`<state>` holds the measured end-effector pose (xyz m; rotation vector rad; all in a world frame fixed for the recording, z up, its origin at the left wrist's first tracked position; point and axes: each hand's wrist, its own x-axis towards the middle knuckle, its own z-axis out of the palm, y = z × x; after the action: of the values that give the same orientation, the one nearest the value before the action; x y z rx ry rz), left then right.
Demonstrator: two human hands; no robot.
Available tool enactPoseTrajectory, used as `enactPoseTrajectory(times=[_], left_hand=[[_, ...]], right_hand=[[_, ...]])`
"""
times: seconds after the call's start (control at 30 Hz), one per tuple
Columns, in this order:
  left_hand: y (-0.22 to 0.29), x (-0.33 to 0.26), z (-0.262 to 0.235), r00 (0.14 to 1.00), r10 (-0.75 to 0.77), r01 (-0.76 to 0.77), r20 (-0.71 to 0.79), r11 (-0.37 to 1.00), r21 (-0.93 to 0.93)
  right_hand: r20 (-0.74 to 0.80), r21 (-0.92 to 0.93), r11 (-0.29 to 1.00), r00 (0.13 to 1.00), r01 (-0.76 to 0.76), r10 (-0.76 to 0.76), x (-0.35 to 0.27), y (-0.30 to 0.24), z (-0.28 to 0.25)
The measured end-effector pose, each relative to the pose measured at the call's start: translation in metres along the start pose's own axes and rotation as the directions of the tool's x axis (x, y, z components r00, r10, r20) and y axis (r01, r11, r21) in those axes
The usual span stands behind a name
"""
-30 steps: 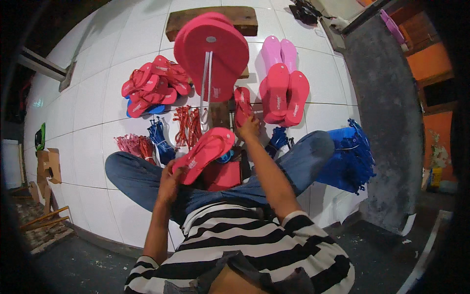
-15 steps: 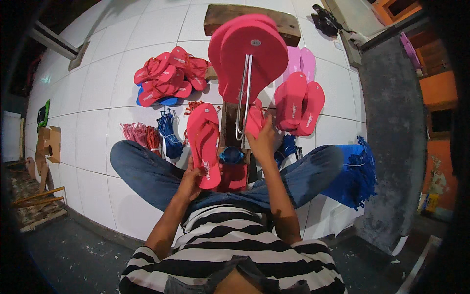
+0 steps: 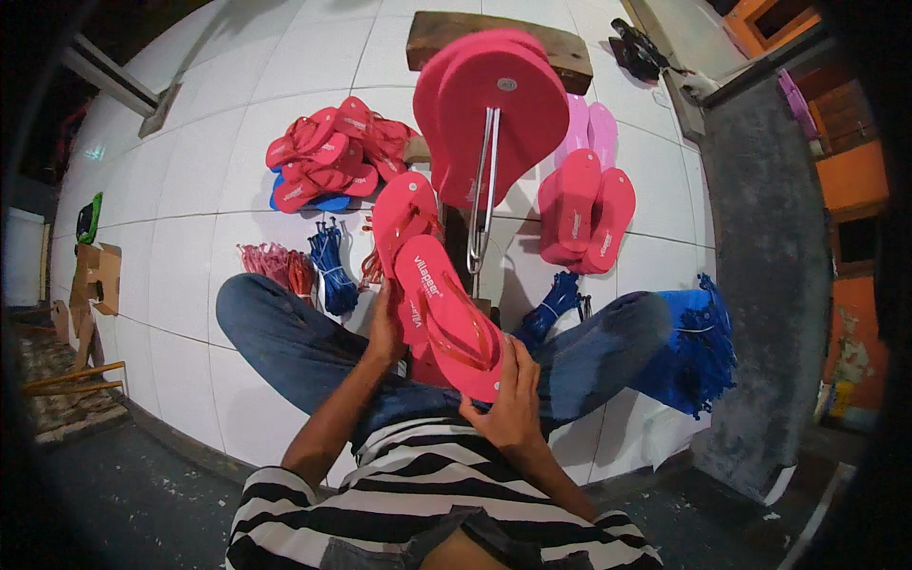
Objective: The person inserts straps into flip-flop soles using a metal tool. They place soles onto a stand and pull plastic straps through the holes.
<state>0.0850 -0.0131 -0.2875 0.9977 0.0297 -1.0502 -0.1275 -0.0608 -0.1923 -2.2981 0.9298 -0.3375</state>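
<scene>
In front of my lap two pink flip-flops with red straps lie partly across each other. My left hand (image 3: 385, 328) is closed on the side of the rear flip-flop (image 3: 389, 223), whose toe end points away from me. Over it lies the front flip-flop (image 3: 442, 275), turned the opposite way, toe end toward me. Thumb and fingers of my right hand (image 3: 513, 404) grip that toe end. Just beyond, a bent metal rod (image 3: 483, 214) rises with pink soles (image 3: 508, 114) at its upper end; the rod's base is hidden behind the flip-flops.
Strapped pink flip-flops (image 3: 313, 157) are piled at the far left. Pink soles (image 3: 575, 214) stand at the right, before lilac soles (image 3: 600, 128). Bundled blue straps (image 3: 332, 271) and pink straps (image 3: 266, 264) lie by my left knee, more blue straps (image 3: 698, 337) by my right. Behind sits a wooden block (image 3: 437, 38).
My right hand has come from beside the metal rod toward my lap, bringing a strapped flip-flop over the one in my left hand. The left flip-flop has shifted slightly away and right.
</scene>
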Motion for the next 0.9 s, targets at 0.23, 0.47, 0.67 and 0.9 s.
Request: enactPoseTrajectory(times=[0.23,0.47,0.67,0.9], left_hand=[[0.007,-0.016,0.014,0.999,-0.028,0.030,0.047,0.999,-0.043],[-0.004,-0.001,-0.016,0.996,-0.026,0.030,0.084,0.998,-0.054],[0.002,-0.015,-0.017,0.981,-0.128,0.113,0.144,0.988,0.107],[-0.006,-0.028,-0.002,0.998,-0.024,0.017,0.062,0.994,0.104]], right_hand=[[0.016,0.334,0.943,1.000,-0.001,-0.004,0.034,0.004,0.033],[0.034,0.430,0.900,0.995,0.068,-0.091,0.054,0.038,0.043],[0.039,0.320,0.942,0.992,0.104,-0.122,0.065,0.039,0.037],[-0.138,0.323,0.944,0.990,0.072,-0.029,0.072,0.007,0.058]])
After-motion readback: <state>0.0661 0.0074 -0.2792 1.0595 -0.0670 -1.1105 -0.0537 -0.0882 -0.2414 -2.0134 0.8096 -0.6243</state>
